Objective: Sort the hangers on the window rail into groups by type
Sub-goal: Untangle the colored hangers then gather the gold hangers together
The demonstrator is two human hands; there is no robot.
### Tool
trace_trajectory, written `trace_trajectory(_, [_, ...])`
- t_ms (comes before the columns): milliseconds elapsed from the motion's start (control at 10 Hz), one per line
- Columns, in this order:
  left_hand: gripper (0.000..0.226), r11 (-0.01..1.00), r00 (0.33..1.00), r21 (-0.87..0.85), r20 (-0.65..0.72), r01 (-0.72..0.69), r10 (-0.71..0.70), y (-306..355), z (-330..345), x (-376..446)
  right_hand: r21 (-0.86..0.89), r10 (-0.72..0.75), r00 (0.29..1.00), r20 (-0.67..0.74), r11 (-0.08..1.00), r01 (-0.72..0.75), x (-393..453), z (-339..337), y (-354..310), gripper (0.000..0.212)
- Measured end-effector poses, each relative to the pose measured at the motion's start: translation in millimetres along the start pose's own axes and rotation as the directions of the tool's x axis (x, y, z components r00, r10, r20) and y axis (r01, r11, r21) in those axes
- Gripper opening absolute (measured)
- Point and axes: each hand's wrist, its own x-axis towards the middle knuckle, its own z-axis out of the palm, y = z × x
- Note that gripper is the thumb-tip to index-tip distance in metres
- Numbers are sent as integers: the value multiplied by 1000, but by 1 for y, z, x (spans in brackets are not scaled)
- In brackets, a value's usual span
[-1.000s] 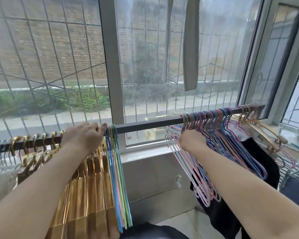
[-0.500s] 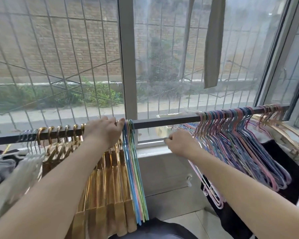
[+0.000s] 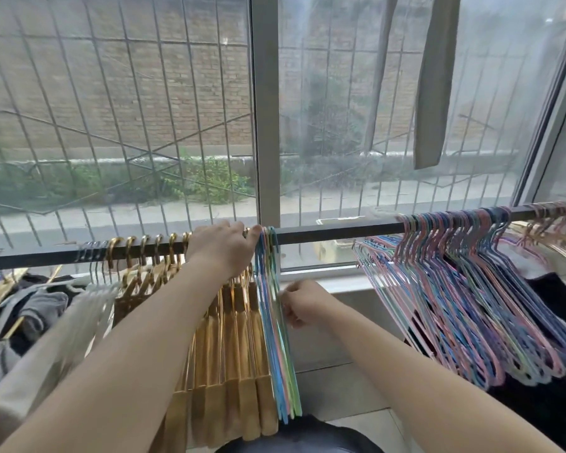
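Left hand grips the rail at the gold hangers. Right hand pinches the small pastel wire hangers beside them; larger pastel group hangs right.

A wide window fills the wall ahead, split by a pale upright frame post, with a metal security grille outside the glass. Through it show a brick wall, a strip of green weeds and a grey paved lane under flat, overcast daylight. A grey cloth strip hangs at the upper right, a pale sill runs below the glass, and light floor tiles lie beneath.
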Motion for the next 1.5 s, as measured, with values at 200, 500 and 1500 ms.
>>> trace_trajectory(200, [83, 1000, 1000, 5, 27, -7, 7, 0, -2, -2, -27, -80, 988, -134, 997, 77, -9, -2, -4, 20])
trace_trajectory(500, [80, 1000, 998, -8, 63, -2, 3, 0, -8, -5, 119, -49, 946, -320, 989, 91, -2, -32, -12, 20])
trace_trajectory(1500, [29, 560, 983, -816, -52, -143, 176, 107, -79, -94, -308, 12, 901, -434, 938, -161, 4, -68, 98, 21])
